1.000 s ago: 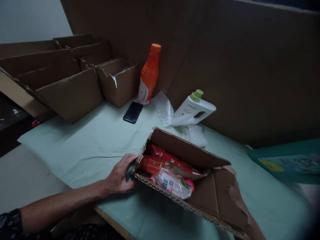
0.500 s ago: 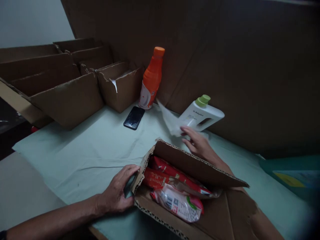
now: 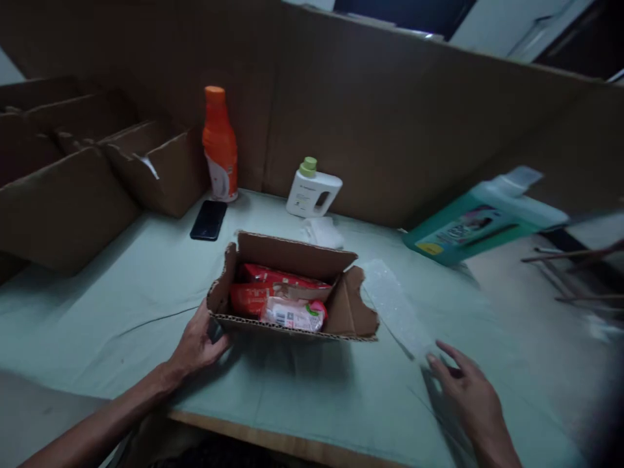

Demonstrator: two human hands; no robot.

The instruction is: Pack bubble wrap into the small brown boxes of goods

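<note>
A small open cardboard box [image 3: 292, 333] stands mid-table with red packets [image 3: 251, 299] and a clear-and-white printed packet [image 3: 295, 314] inside. My left hand [image 3: 197, 341] grips its left front corner, the thumb in front and the other fingertips partly hidden by the cardboard. To the right of the box, a translucent white strip of what looks like bubble wrap [image 3: 392, 302] lies stretched over the cloth. Its near end meets the thumb and forefinger of my right hand [image 3: 470, 393], which seem to pinch it.
Behind the box are a folded white wrap [image 3: 324, 233], a white bottle with a green cap [image 3: 306, 195], an orange bottle [image 3: 220, 146] and a phone [image 3: 208, 220]. Open cardboard boxes [image 3: 63, 208] fill the left side. A green liquid jug [image 3: 482, 218] stands at right, before a cardboard wall [image 3: 370, 117].
My right hand has come from behind the box to the near right, and the white wrap strip now lies there. My left hand stays on the box corner. The view has turned right.
</note>
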